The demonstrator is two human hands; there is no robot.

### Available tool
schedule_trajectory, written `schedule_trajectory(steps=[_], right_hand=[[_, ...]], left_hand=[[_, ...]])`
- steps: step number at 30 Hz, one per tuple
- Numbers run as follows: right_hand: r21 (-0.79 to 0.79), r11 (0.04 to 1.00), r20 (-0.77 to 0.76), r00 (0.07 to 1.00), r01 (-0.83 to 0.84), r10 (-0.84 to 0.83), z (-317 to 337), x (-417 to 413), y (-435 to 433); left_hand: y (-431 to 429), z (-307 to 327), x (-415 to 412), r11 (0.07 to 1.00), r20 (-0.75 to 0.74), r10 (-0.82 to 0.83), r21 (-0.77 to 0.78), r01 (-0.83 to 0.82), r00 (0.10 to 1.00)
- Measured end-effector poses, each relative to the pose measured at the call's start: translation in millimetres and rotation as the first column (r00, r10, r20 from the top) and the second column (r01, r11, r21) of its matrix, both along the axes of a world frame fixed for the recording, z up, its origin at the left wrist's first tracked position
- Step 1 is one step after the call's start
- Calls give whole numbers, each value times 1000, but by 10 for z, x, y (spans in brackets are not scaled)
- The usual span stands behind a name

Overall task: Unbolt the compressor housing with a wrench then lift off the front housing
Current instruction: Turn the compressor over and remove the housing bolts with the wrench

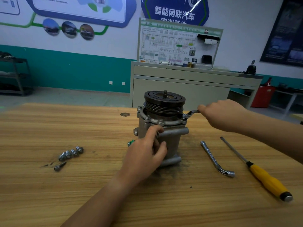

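Observation:
A grey metal compressor (172, 141) stands upright on the wooden table (82, 194), its black pulley (164, 99) on top. Bolts (147, 117) sit around the flange of the front housing (164, 122). My left hand (147, 154) grips the compressor body from the near side. My right hand (224, 114) holds the handle of a silver wrench (190, 113), whose head sits on a bolt at the flange's right side.
Several loose bolts (71, 153) lie on the table to the left, one more bolt (59, 167) nearer me. An L-shaped socket wrench (214, 159) and a yellow-handled screwdriver (265, 179) lie to the right. A cabinet with a wiring panel (180, 79) stands behind the table.

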State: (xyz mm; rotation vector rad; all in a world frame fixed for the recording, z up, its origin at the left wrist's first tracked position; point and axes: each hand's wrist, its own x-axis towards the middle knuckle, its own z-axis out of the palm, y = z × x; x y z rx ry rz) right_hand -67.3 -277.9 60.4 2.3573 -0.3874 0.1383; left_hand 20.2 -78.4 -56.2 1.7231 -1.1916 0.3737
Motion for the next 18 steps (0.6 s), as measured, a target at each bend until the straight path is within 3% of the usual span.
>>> schedule_trajectory(steps=[6, 9, 13, 15, 18], right_hand=[[163, 967, 166, 972, -196, 168, -107, 388, -38], [269, 944, 260, 958, -191, 120, -110, 314, -43], [509, 781, 589, 808, -361, -9, -89, -40, 84], [520, 812, 518, 854, -265, -53, -103, -206, 214], [419, 906, 322, 943, -61, -86, -165, -360, 379]], left_hand=[[33, 12, 49, 1000, 58, -7, -16, 8, 998], [28, 11, 45, 1000, 54, -14, -5, 14, 998], [19, -6, 44, 1000, 34, -12, -2, 12, 999], [19, -9, 36, 1000, 34, -2, -5, 2, 999], [9, -4, 22, 1000, 30, 9, -16, -9, 1000]])
